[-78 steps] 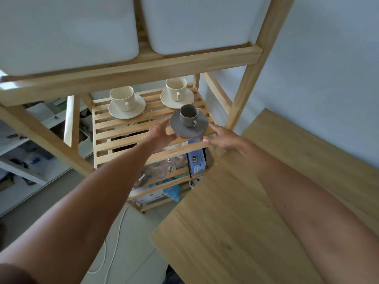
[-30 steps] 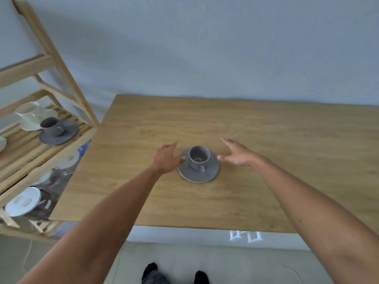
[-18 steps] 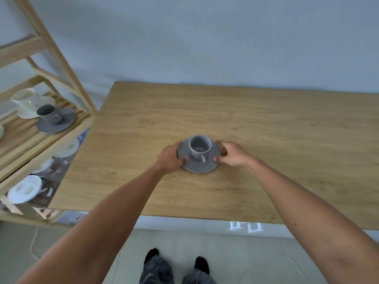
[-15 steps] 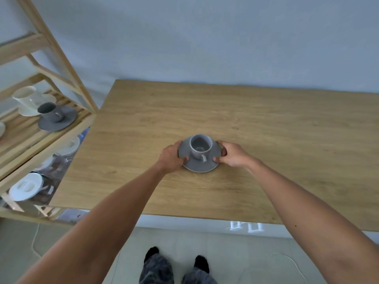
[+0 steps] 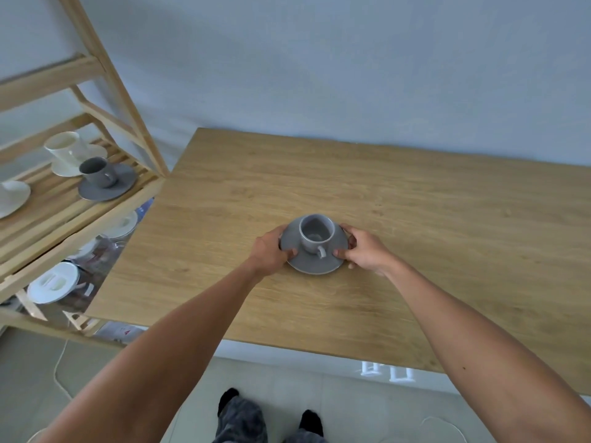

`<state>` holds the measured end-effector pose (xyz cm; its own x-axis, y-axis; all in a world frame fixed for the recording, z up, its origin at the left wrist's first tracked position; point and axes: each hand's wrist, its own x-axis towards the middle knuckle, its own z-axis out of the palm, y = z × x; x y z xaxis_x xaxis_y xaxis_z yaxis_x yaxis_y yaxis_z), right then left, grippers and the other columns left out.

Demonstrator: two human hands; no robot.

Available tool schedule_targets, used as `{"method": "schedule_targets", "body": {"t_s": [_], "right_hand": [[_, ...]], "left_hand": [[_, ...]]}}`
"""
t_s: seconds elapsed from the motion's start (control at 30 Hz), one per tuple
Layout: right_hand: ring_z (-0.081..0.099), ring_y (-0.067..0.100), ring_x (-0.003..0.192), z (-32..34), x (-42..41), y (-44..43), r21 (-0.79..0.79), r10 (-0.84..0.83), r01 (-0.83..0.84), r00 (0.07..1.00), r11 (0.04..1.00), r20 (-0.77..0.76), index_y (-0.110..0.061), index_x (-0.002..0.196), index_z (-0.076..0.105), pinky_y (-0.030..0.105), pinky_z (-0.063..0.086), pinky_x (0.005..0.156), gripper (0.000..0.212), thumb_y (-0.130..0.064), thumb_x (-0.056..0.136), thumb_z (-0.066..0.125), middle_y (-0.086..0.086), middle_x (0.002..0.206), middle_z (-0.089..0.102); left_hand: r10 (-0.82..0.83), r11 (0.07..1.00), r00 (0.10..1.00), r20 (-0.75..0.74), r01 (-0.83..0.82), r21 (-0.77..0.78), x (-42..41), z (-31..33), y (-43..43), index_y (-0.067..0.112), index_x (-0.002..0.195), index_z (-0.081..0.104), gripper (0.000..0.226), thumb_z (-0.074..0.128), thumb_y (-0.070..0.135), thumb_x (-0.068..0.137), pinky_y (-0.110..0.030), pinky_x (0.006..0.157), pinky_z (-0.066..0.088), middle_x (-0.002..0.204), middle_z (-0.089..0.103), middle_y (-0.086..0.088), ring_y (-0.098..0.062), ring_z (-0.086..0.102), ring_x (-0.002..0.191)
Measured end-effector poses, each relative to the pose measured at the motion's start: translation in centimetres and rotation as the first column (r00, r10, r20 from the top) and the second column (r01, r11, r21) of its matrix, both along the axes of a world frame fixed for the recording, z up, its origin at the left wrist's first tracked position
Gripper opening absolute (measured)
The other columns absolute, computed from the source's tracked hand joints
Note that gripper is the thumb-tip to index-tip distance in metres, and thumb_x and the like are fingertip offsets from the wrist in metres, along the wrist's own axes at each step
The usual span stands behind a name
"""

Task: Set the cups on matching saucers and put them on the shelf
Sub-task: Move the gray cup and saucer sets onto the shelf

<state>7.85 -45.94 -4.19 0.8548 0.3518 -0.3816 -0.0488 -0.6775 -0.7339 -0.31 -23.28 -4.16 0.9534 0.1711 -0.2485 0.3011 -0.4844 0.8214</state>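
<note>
A grey cup (image 5: pixel 316 235) stands on a grey saucer (image 5: pixel 316 263) in the middle of the wooden table (image 5: pixel 415 225). My left hand (image 5: pixel 270 251) grips the saucer's left rim and my right hand (image 5: pixel 363 251) grips its right rim. On the wooden shelf (image 5: pixel 64 215) at the left stands another grey cup (image 5: pixel 97 172) on a grey saucer (image 5: pixel 123 187). Behind it is a cream cup (image 5: pixel 62 148) on a cream saucer (image 5: pixel 96 153). A second cream saucer (image 5: pixel 12 196) shows at the left edge.
The shelf's slanted post (image 5: pixel 118 91) rises beside the table's left corner. Below the cup shelf sit white lids (image 5: pixel 52 282) and glassware. A grey wall stands behind the table. My feet show on the floor below the table's front edge.
After leaving a grey cup and saucer on the shelf, I turned to the table. Both hands reached to the second grey saucer and closed on its rims.
</note>
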Motion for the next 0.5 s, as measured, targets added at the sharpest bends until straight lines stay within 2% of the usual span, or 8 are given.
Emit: {"method": "schedule_targets", "body": {"t_s": [0.13, 0.23, 0.33, 0.5], "right_hand": [[0.055, 0.008, 0.048, 0.6, 0.6, 1.8, 0.037, 0.016, -0.017, 1.000, 0.999, 0.026, -0.023, 0.150, 0.039, 0.022, 0.049, 0.047, 0.081, -0.015, 0.081, 0.080, -0.003, 0.087, 0.059], [0.057, 0.012, 0.058, 1.1, 1.2, 3.9, 0.074, 0.035, -0.038, 0.999, 0.997, 0.039, -0.021, 0.149, 0.040, 0.024, 0.048, 0.047, 0.081, -0.014, 0.080, 0.081, -0.001, 0.089, 0.058], [0.057, 0.019, 0.066, 2.0, 1.7, 6.6, 0.095, 0.064, -0.065, 0.998, 0.993, 0.022, -0.023, 0.150, 0.037, 0.030, 0.050, 0.052, 0.082, -0.016, 0.080, 0.081, 0.004, 0.097, 0.059], [0.054, 0.018, 0.064, 2.9, 2.5, 12.6, 0.105, 0.121, -0.122, 0.993, 0.987, 0.013, -0.023, 0.150, 0.037, 0.027, 0.046, 0.048, 0.082, -0.016, 0.080, 0.081, -0.002, 0.092, 0.058]], "left_hand": [[0.040, 0.998, 0.999, 0.026, -0.038, -0.043, 0.0, 0.6, 1.6, 0.021, 0.137, 0.049, 0.060, 0.072, 0.016, 0.082, -0.012, 0.062, 0.044, 0.095, 0.060, 0.003, -0.008, 0.058, 0.083], [0.064, 0.996, 0.997, 0.034, -0.062, -0.066, -0.1, 1.0, 3.5, 0.022, 0.136, 0.049, 0.059, 0.072, 0.017, 0.083, -0.017, 0.067, 0.046, 0.100, 0.060, 0.001, -0.012, 0.059, 0.088], [0.104, 0.990, 0.993, 0.049, -0.099, -0.102, -0.3, 1.5, 5.9, 0.023, 0.136, 0.050, 0.058, 0.072, 0.016, 0.083, -0.009, 0.057, 0.047, 0.092, 0.060, 0.009, -0.003, 0.059, 0.082], [0.178, 0.977, 0.981, 0.082, -0.166, -0.135, -1.2, 2.6, 11.1, 0.019, 0.136, 0.050, 0.058, 0.072, 0.012, 0.083, -0.004, 0.054, 0.044, 0.085, 0.058, 0.014, 0.001, 0.058, 0.075]]}}
